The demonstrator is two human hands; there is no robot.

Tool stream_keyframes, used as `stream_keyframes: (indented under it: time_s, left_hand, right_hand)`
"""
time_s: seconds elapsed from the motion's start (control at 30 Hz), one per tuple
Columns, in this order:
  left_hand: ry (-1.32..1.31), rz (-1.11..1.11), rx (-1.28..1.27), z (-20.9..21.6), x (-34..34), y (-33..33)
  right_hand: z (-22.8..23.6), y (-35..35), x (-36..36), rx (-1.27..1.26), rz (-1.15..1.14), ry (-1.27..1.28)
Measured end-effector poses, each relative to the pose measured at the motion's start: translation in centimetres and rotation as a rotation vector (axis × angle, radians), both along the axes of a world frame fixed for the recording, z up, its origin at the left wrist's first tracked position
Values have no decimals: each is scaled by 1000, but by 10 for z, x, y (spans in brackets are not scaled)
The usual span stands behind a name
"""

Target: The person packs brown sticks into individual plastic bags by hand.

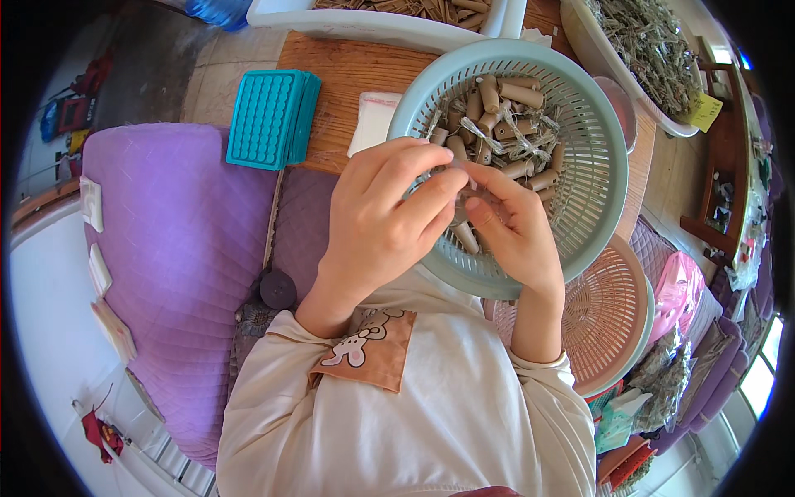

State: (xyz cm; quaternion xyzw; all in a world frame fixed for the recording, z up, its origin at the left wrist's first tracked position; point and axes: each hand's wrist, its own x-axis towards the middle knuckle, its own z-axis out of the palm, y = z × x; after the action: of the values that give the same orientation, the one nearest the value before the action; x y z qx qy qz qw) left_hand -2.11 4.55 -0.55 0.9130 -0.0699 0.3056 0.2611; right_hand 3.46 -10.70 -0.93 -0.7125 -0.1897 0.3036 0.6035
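My left hand [393, 203] and my right hand [519, 236] meet over the near left part of a pale blue-green plastic basket [609, 178]. The fingertips of both are pinched close together around something small and see-through, mostly covered by the fingers. I cannot make out what it is. Below them in the basket lies a heap of short brown cardboard-like tubes [520, 94], several with clear thread or film bundles [530, 149] among them. One tube [465, 238] shows between the two hands, under the fingers.
Teal stacked trays with round cups [265, 120] and a white packet [374, 120] stand left of the basket on the wooden table [331, 62]. White bin [364, 25] behind; tub of dried plants [654, 66] far right. A pink basket [609, 323] sits lower right, purple quilted padding [182, 273] left.
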Motion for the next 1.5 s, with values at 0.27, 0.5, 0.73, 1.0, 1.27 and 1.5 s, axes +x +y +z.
stream_keyframes:
  time_s: [0.27,0.5,0.73,1.0,1.27,1.5]
  left_hand:
    - [24,13,65,-8,8,-2]
    - [159,-67,-52,-12,10,5]
    - [181,52,-284,-7,15,8]
    - [-34,329,-681,-7,18,58]
    - [183,-210,-1118,-12,2,23]
    - [182,-205,-657,-7,8,6]
  right_hand:
    - [8,3,-3,-145,95,-367]
    - [9,2,-8,-244,152,-470]
    - [21,11,-10,-294,48,-603]
    - [21,0,-9,-162,114,-402]
    - [5,4,-6,187,-100,14]
    - [9,6,-6,320,-105,281]
